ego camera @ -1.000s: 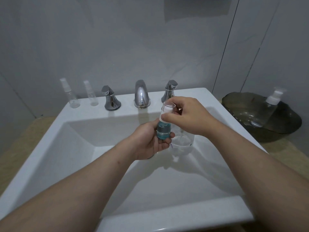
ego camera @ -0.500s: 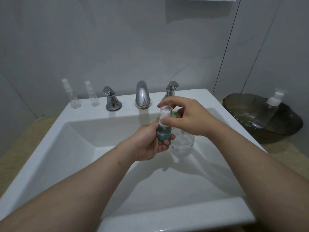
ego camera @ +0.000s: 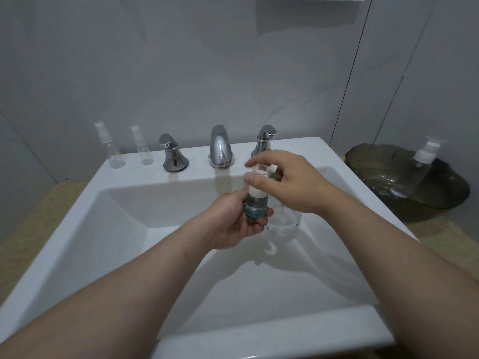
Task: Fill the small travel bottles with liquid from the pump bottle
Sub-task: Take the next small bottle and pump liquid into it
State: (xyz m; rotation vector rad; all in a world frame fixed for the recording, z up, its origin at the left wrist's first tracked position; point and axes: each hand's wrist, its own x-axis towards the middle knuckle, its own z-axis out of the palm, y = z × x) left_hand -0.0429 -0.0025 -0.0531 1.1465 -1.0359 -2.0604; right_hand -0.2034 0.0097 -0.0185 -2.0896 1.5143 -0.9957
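Observation:
My left hand (ego camera: 231, 225) holds a small travel bottle (ego camera: 256, 208) upright over the sink basin (ego camera: 85, 229); its lower part holds blue liquid. My right hand (ego camera: 294, 183) pinches the bottle's white and clear cap (ego camera: 259, 178) from above, thumb in front, forefinger over the top. Just behind, partly hidden under my right hand, a larger clear bottle (ego camera: 286, 225) stands in the basin, with a green bit showing near its top. Two empty small spray bottles (ego camera: 114, 151) (ego camera: 144, 150) stand on the sink's back ledge at the left. A clear pump bottle (ego camera: 416, 172) leans in a dark dish (ego camera: 373, 161) at the right.
The chrome spout (ego camera: 219, 149) and two chrome handles (ego camera: 173, 156) (ego camera: 264, 139) line the back ledge. Grey wall panels rise right behind them. A beige counter (ego camera: 39, 208) flanks the sink on both sides.
The clear cap, tilted on the small bottle a second ago, now sits straight on it under my right fingers. My left hand kept its hold on the bottle.

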